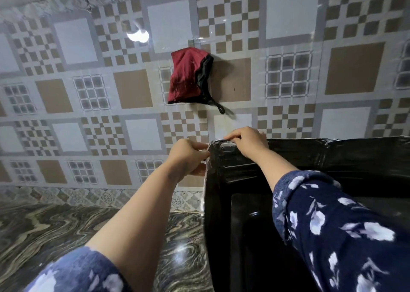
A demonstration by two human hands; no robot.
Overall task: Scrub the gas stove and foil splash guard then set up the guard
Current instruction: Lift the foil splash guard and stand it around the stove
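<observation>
Nearest the camera, two forearms in rolled blue floral sleeves (328,229) reach forward over the marbled tabletop (55,225), the right one crossing above the black gas stove (244,236) that stands at the tabletop's right side. Further on, the foil splash guard (235,160) stands upright along the stove's left and back edges, its shiny surface reading dark here, so the task looks to be in its last part, the setting up. The left hand (188,156) is closed on the guard's outer left edge at the top corner, fingers pinching the thin foil from outside; the right hand (246,140) is closed over the top rim just beside that corner. Held so, the pair probably steady and square the fold where the two panels meet, so the guard keeps itself upright. Behind, on the patterned tile wall (88,92), hangs a red pot holder (186,76), well above the hands
</observation>
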